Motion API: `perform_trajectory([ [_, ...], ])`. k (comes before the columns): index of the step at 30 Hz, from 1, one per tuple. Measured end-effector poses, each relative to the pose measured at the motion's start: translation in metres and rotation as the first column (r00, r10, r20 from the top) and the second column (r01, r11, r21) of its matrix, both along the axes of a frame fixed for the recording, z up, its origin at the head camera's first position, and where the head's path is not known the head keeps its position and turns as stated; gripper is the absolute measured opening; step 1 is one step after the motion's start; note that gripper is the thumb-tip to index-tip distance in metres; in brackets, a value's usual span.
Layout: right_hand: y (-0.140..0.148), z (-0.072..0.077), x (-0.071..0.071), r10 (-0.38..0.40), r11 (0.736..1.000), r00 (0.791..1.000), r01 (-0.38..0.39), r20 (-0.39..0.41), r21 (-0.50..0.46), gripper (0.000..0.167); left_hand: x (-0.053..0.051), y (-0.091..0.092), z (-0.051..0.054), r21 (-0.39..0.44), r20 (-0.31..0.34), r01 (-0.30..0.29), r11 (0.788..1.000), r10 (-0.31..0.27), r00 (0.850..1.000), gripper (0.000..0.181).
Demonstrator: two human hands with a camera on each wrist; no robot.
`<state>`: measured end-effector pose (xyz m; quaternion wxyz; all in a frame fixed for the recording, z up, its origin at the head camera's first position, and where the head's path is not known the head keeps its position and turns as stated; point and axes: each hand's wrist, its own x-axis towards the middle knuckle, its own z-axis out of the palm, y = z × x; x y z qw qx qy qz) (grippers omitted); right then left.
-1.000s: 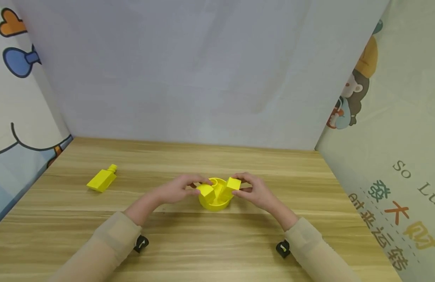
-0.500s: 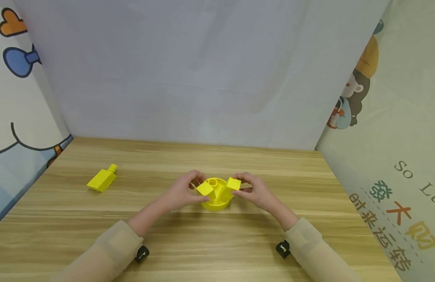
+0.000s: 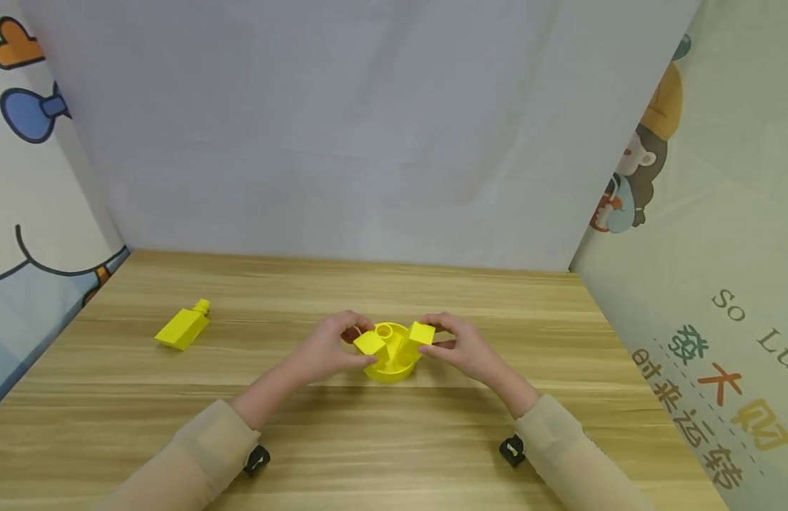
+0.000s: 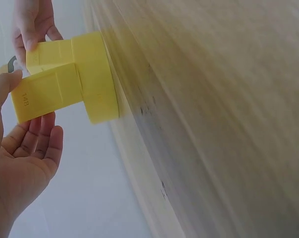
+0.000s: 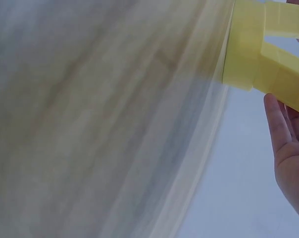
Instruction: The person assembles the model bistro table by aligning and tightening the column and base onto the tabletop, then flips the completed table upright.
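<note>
A shallow round yellow bowl (image 3: 390, 375) stands on the table. Two yellow rectangular blocks lean outward from it, their lower ends inside, and a short round socket (image 3: 384, 331) shows at its back. My left hand (image 3: 330, 348) pinches the left block (image 3: 370, 343) between thumb and fingers. In the left wrist view, raised characters mark that block's side (image 4: 48, 93). My right hand (image 3: 466, 348) grips the upper end of the right block (image 3: 422, 333). How the blocks' lower ends sit in the bowl is hidden.
A yellow bottle-shaped piece (image 3: 183, 328) with a ridged neck lies on the wooden table (image 3: 394, 447), left of the hands. A pale cloth (image 3: 343, 142) hangs behind the table, and printed cloths flank both sides.
My left fingers have drawn back from the socket, and the thumb has slid forward along the left block's near side. My right hand keeps its place on the right block.
</note>
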<state>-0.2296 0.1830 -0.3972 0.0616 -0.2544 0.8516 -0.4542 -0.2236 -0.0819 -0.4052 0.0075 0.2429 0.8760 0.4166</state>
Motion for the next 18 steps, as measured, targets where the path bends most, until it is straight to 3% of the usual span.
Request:
perform_trajectory([
  [3, 0.003, -0.012, -0.006, -0.013, 1.0, 1.0, 0.013, -0.018, -0.009, 0.044, 0.001, -0.001, 0.0, 0.011, -0.003, 0.002, 1.0, -0.002, 1.0, 0.045],
  [7, 0.001, -0.013, -0.003, -0.017, 0.999, 0.998, 0.015, -0.054, -0.047, 0.047, 0.0, -0.004, -0.002, 0.032, -0.006, 0.025, 0.999, -0.024, 1.0, 0.056],
  [11, -0.001, -0.009, 0.004, -0.054, 0.996, 0.993, 0.046, -0.107, -0.074, 0.049, -0.001, -0.013, -0.001, 0.058, 0.003, 0.031, 0.998, -0.031, 1.0, 0.071],
  [18, -0.01, 0.008, 0.019, -0.15, 0.989, 0.956, 0.146, -0.25, -0.038, 0.048, -0.001, -0.042, 0.007, 0.06, -0.007, -0.012, 0.998, 0.012, 1.0, 0.072],
])
